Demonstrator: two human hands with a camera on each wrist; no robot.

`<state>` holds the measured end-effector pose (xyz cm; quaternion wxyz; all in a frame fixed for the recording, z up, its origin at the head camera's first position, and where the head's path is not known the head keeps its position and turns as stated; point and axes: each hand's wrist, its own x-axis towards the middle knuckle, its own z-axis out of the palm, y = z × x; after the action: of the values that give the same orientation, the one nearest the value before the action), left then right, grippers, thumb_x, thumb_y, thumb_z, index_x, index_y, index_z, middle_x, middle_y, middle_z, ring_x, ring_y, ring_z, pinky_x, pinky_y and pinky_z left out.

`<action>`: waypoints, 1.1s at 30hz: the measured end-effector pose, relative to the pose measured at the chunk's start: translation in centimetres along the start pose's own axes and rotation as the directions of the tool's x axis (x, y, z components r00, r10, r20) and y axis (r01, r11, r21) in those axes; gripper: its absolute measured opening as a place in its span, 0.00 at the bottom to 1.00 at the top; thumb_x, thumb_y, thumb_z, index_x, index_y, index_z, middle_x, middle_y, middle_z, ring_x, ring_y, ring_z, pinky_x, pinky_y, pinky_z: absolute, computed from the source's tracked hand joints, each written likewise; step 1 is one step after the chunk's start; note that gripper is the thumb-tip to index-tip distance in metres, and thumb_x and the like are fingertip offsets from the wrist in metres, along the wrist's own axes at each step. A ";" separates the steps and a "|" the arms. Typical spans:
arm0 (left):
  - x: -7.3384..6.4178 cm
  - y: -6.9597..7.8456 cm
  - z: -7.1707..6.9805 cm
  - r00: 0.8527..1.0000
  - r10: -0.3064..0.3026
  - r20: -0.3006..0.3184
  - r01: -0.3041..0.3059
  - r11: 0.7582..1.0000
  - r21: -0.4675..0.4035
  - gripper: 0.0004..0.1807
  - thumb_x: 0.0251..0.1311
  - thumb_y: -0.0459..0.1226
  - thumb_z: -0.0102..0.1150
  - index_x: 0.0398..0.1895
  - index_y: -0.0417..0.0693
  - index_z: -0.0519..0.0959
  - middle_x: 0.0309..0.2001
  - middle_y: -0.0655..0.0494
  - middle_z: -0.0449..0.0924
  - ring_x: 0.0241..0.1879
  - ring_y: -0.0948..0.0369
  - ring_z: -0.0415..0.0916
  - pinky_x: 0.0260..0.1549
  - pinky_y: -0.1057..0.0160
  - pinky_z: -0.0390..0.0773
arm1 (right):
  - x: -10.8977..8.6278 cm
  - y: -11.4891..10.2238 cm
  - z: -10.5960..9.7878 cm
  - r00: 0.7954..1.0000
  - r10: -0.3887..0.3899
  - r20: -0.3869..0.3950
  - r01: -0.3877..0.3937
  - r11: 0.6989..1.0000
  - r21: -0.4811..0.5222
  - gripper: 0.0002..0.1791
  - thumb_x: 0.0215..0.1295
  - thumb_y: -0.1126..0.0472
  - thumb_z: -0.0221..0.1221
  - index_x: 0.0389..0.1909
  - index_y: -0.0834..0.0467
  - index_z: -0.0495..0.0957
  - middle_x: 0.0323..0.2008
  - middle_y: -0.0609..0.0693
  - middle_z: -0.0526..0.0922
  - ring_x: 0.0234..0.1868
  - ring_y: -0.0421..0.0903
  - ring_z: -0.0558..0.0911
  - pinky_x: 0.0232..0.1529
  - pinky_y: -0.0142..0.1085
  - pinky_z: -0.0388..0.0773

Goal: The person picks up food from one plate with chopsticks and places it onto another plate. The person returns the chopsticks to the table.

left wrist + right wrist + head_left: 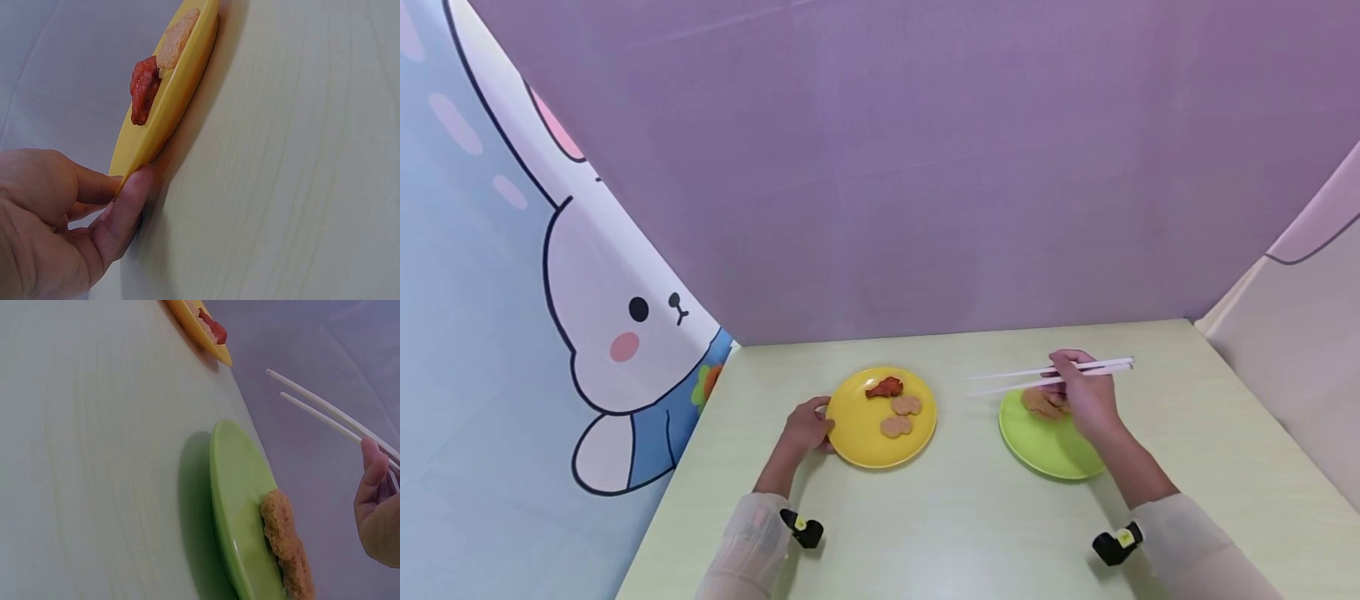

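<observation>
My left hand (pixel 808 425) pinches the near-left rim of a yellow plate (pixel 856 446), thumb on one side and fingers on the other. On that plate lie a small red-brown chicken drumstick (pixel 144 90) and two tan, lobed flat pieces (pixel 896 427). To the right, my right hand (pixel 1088 398) holds a pair of white chopsticks (pixel 312 399) raised over a green plate (pixel 1048 458). The chopstick tips point left, slightly apart, with nothing between them. Brown, crumbly breaded pieces (pixel 278 522) rest on the green plate, partly covered by the hand in the head view.
Both plates stand on a pale wood-grain table (pixel 925 533). A purple cloth wall (pixel 925 167) rises behind its far edge. At the left is a cloth with a cartoon rabbit (pixel 625 367), and a pale wall (pixel 1300 375) closes the right side.
</observation>
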<state>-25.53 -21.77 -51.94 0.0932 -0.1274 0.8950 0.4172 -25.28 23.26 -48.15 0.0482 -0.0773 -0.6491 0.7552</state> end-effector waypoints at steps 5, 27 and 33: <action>0.1 0.0 0.0 1.000 0.007 -0.003 -0.007 1.000 0.018 0.29 0.65 0.30 0.57 0.70 0.47 0.72 0.46 0.43 0.81 0.23 0.63 0.82 0.24 0.68 0.84 | -0.4 -0.2 -1.5 1.000 -0.006 -0.008 0.006 1.000 0.012 0.04 0.74 0.54 0.58 0.40 0.49 0.79 0.27 0.44 0.88 0.24 0.40 0.88 0.22 0.29 0.84; 0.2 0.1 -0.1 1.000 0.019 -0.011 -0.019 1.000 0.018 0.27 0.64 0.30 0.57 0.68 0.47 0.74 0.43 0.44 0.81 0.23 0.63 0.81 0.24 0.68 0.82 | -2.1 -0.7 -6.3 0.996 -0.052 -0.078 0.053 0.998 0.020 0.05 0.74 0.57 0.58 0.38 0.49 0.81 0.25 0.44 0.88 0.23 0.41 0.89 0.18 0.29 0.81; 0.1 0.0 -0.2 1.000 0.006 0.000 -0.006 1.000 -0.002 0.28 0.64 0.30 0.56 0.70 0.47 0.73 0.44 0.43 0.80 0.23 0.62 0.82 0.23 0.67 0.84 | -2.6 -0.9 -7.4 0.993 -0.058 -0.104 0.062 0.997 0.037 0.05 0.74 0.58 0.58 0.38 0.48 0.80 0.25 0.43 0.88 0.21 0.39 0.88 0.18 0.28 0.81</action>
<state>-25.61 -21.88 -51.84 0.0918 -0.1248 0.8949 0.4186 -21.47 30.11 -48.20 0.1056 -0.0956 -0.6327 0.7612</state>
